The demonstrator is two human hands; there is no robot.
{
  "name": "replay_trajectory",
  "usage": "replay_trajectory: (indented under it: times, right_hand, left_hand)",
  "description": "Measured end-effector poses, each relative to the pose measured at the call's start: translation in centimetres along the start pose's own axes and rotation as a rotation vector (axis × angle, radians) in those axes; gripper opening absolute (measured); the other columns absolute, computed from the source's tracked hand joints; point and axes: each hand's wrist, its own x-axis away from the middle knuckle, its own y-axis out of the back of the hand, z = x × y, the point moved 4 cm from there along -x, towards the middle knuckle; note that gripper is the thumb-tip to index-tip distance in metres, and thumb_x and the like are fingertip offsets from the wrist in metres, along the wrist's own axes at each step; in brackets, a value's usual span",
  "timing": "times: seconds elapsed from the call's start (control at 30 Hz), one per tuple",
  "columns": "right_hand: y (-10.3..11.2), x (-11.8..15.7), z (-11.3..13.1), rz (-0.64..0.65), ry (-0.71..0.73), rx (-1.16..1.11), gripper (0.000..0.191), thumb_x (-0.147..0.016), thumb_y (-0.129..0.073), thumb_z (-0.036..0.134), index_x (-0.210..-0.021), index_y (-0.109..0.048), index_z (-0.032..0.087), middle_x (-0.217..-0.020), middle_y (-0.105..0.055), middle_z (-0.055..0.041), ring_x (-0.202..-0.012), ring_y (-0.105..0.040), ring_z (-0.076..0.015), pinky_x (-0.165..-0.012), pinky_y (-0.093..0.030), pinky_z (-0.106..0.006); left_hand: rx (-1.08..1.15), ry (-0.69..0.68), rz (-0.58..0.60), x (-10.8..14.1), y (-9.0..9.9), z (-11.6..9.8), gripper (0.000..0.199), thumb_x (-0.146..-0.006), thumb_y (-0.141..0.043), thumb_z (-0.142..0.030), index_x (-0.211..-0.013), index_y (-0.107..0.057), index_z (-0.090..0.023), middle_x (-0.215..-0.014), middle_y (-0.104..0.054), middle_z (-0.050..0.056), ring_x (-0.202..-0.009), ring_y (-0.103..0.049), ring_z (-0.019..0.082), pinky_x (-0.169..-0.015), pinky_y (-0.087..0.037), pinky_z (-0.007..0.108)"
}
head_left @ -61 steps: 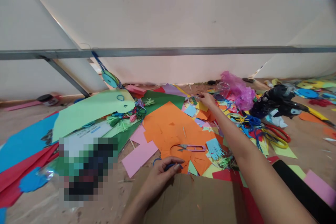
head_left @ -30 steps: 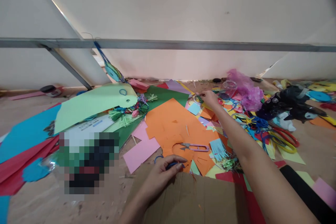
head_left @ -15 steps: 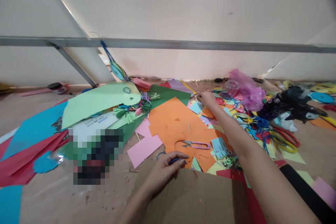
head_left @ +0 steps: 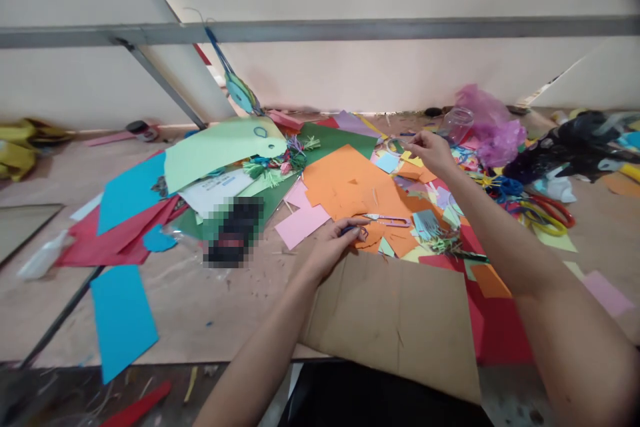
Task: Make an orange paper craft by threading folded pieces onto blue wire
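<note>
My left hand [head_left: 336, 245] is closed in a pinch on a small dark blue looped piece [head_left: 361, 233], over the near edge of the orange paper [head_left: 345, 177]. Just beyond its fingertips lie thread snips [head_left: 387, 220] with pink handles. Farther back and to the right, my right hand [head_left: 434, 150] pinches a thin pale ring [head_left: 395, 145], which looks like a roll of clear tape, above coloured paper scraps. A fringed light blue paper [head_left: 427, 223] lies between my right forearm and the snips. Brown cardboard [head_left: 395, 313] rests in front of me.
Several blue, red, green and pink sheets cover the left, with a white glue bottle [head_left: 44, 257] and a blurred dark object [head_left: 234, 230]. A clear jar [head_left: 457, 125], pink plastic bag [head_left: 493, 130], black bag [head_left: 560, 147] and red- and yellow-handled scissors [head_left: 545, 213] lie right. A white wall stands behind.
My right hand has lifted from the scrap pile with the pale ring in its fingers. My left hand keeps its pinch on the dark blue piece. The camera view has tilted downward.
</note>
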Motion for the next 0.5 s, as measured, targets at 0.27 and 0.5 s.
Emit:
replay_trajectory:
  times: [0.27,0.5]
  right_hand:
    - [1.2,8.8,3.4,0.121,-0.116,-0.296,0.027,-0.075,-0.081,0.037,-0.080,-0.063,0.017,-0.069,-0.069,-0.0025,-0.060,-0.068,-0.0157,-0.059,-0.053,-0.028]
    - [-2.1,14.9,5.7,0.308,-0.216,-0.402,0.025,-0.072,-0.079,0.037,-0.081,-0.065,0.018,-0.070,-0.068,-0.0004,-0.056,-0.063,-0.0123,-0.055,-0.051,-0.025]
  left_hand:
    - [0.124,-0.045,0.029,0.1,-0.3,-0.1,0.045,-0.085,-0.071,-0.039,-0.124,-0.067,-0.016,-0.096,-0.071,0.007,-0.087,-0.063,0.015,-0.070,-0.044,0.023]
    - [0.153,-0.092,0.010,0.0,-0.1,-0.2,0.045,-0.082,-0.075,-0.037,-0.121,-0.068,-0.017,-0.095,-0.071,0.006,-0.075,-0.060,0.011,-0.060,-0.044,0.020]
